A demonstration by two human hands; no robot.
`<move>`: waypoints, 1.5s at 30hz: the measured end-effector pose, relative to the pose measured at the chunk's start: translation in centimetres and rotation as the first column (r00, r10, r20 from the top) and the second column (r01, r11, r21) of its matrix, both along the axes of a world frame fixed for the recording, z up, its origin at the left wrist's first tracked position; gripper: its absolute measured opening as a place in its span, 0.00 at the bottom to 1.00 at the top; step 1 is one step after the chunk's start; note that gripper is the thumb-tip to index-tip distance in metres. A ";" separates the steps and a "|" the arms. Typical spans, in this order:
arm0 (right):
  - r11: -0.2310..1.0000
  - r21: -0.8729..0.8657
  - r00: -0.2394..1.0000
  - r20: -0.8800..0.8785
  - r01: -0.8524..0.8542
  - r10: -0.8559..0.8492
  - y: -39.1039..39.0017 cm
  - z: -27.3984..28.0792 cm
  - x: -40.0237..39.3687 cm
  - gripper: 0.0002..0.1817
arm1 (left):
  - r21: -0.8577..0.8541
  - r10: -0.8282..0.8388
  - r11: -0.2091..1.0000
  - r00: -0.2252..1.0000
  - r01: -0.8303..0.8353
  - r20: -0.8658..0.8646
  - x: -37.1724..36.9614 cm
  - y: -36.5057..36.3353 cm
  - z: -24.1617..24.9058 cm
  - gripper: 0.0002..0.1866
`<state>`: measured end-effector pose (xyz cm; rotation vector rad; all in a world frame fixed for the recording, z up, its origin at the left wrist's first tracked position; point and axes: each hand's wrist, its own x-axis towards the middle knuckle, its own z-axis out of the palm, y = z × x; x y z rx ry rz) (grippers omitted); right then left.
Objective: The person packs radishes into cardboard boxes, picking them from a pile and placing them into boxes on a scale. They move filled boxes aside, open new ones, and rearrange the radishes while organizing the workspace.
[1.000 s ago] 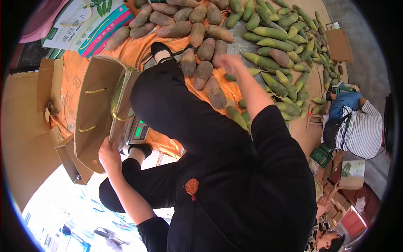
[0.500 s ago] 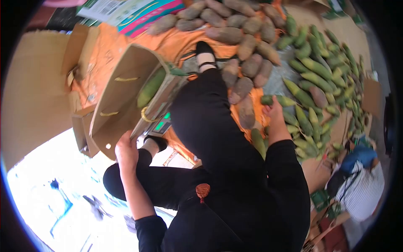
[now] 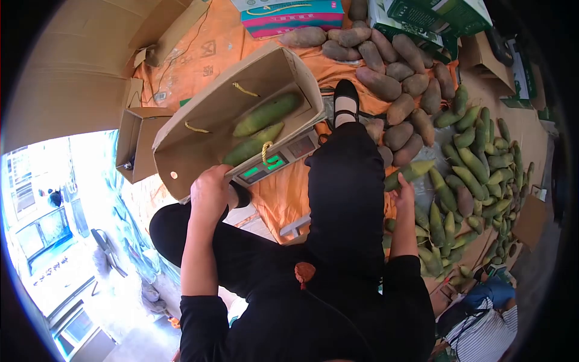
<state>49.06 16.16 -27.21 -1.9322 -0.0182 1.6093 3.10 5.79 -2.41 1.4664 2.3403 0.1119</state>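
My left hand point(image 3: 210, 192) is closed on the near edge of an open cardboard box point(image 3: 208, 96) with yellow rope handles. Two long green radishes point(image 3: 268, 114) lie inside it. The box rests by a scale point(image 3: 262, 168) with a lit green display. My right hand point(image 3: 404, 198) holds a green radish point(image 3: 410, 174) between its fingers, to the right of my knee. Beyond it lies a large pile of green radishes point(image 3: 470, 179), with brownish-red tubers point(image 3: 400, 108) heaped to its left.
A smaller open carton point(image 3: 137, 142) is left of the box. Green printed boxes point(image 3: 437, 16) and a pink and teal box point(image 3: 292, 19) stand at the top. A person in a striped top point(image 3: 488, 335) is at the lower right. Orange sheeting point(image 3: 193, 42) covers the floor.
The view has turned, so the box shows more of its inside. My right hand still has a green radish, now tilted up to the right. My left hand remains on the box edge.
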 end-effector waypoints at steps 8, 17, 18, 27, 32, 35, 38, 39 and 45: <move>0.488 0.600 0.754 0.341 -0.634 0.561 8.3 15.6 -9.3 0.33 | -0.024 -0.065 0.998 0.996 0.063 -0.053 0.1 -0.2 0.4 0.09; -0.446 0.472 0.324 0.871 -0.760 0.369 12.1 31.0 -23.2 0.35 | 0.012 -0.106 0.994 0.991 0.108 -0.075 -0.5 -0.5 0.0 0.11; -0.462 0.408 0.249 0.896 -0.787 0.367 11.5 32.1 -24.8 0.34 | 0.024 -0.138 0.990 0.988 0.140 -0.064 -0.7 -0.7 -0.2 0.11; -0.643 -0.077 -0.286 0.931 -0.762 0.227 8.9 27.4 -34.1 0.26 | -0.012 -0.070 0.997 0.997 0.070 -0.033 -0.6 -0.4 -0.2 0.13; -0.513 -0.154 -0.334 0.900 -0.845 0.281 8.7 24.2 -34.4 0.19 | 0.002 -0.121 0.993 0.992 0.121 -0.029 0.2 0.1 1.0 0.11; -0.398 0.440 0.189 0.826 -0.805 0.530 7.9 25.2 -32.0 0.13 | 0.045 -0.109 0.993 0.994 0.108 0.013 0.2 0.0 0.6 0.10; -0.202 0.783 0.581 0.582 -0.588 0.568 6.8 25.6 -28.4 0.10 | 0.007 -0.061 0.998 0.995 0.060 0.073 -0.1 0.0 0.2 0.10; -0.141 0.831 0.674 0.524 -0.538 0.520 6.2 25.8 -26.9 0.08 | 0.005 -0.070 0.998 0.997 0.070 0.042 -0.3 -0.1 -0.2 0.10; 0.243 0.779 0.806 0.499 -0.578 0.320 4.4 17.0 -17.5 0.06 | 0.000 -0.095 0.995 0.993 0.096 0.067 0.0 -0.3 -0.4 0.10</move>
